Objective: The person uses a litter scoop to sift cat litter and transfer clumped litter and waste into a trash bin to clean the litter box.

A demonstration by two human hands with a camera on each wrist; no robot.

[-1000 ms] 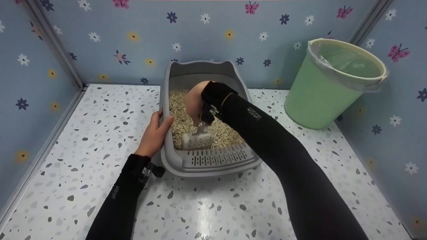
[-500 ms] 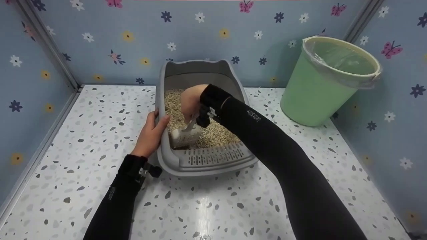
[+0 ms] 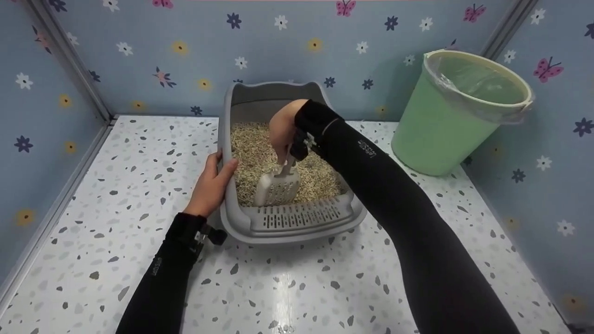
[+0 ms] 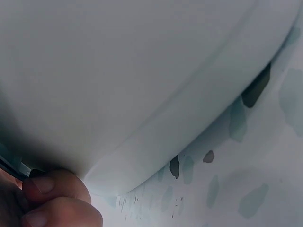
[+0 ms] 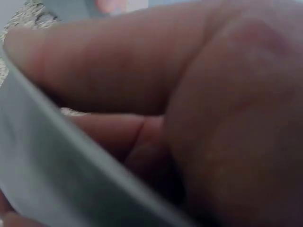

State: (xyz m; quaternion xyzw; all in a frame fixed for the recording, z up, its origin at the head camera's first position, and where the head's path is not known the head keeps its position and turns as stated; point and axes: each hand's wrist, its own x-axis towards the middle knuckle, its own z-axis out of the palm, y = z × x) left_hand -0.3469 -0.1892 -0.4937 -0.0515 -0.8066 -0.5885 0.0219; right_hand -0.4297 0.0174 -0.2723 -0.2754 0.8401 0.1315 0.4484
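Observation:
A grey litter box (image 3: 297, 236) stands on the floor, filled with tan pellet litter (image 3: 320, 181). My left hand (image 3: 209, 188) holds its left side wall, thumb over the rim and fingers outside. In the left wrist view, curled fingertips (image 4: 61, 201) show against the box's outer side. Over the litter, my right hand (image 3: 284, 127) grips the handle of a beige slotted litter scoop (image 3: 277, 188). The scoop's head points toward the front, at the litter near the slotted front ledge. Up close in the right wrist view, fingers wrap the grey-looking handle (image 5: 71, 156).
A green bin (image 3: 445, 120) with a clear plastic liner stands at the right, near the corner. Flower-patterned walls (image 3: 287, 55) enclose the back and both sides. The floor (image 3: 139, 185) is white with grey speckles.
My right hand first swept the scoop left toward the box's side wall, then brought it back right and slightly away from me. My left hand stays on the rim.

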